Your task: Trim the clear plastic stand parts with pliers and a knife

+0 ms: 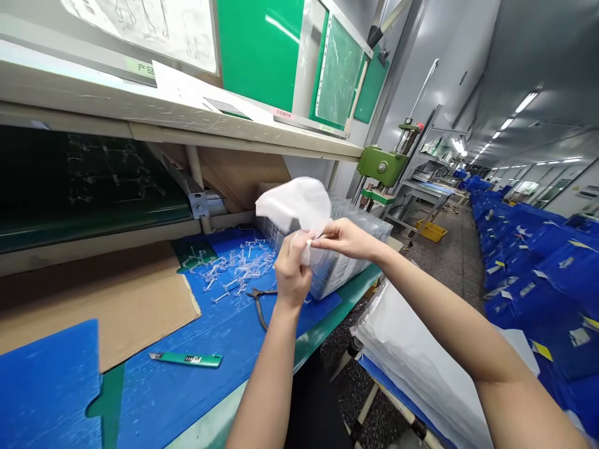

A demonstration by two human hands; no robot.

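Currently, a thin white plastic bag [294,202] is pinched between both hands, its upper part billowing loosely above them. The left hand [291,269] is closed around the gathered lower edge, while the right hand [345,239] grips a small fold with thumb and fingertips. For a secure hold, the film is best kept taut at the fingertips and clear of the moulded clear plastic parts [238,267] scattered on the blue mat [154,399] of the bench [327,316]. Side cutters [260,300] are laid just beside those parts, a green utility knife [187,359] is placed nearer, and a clear plastic crate [349,255] is stood behind the hands. Blue crates [543,268] are ranked far right.
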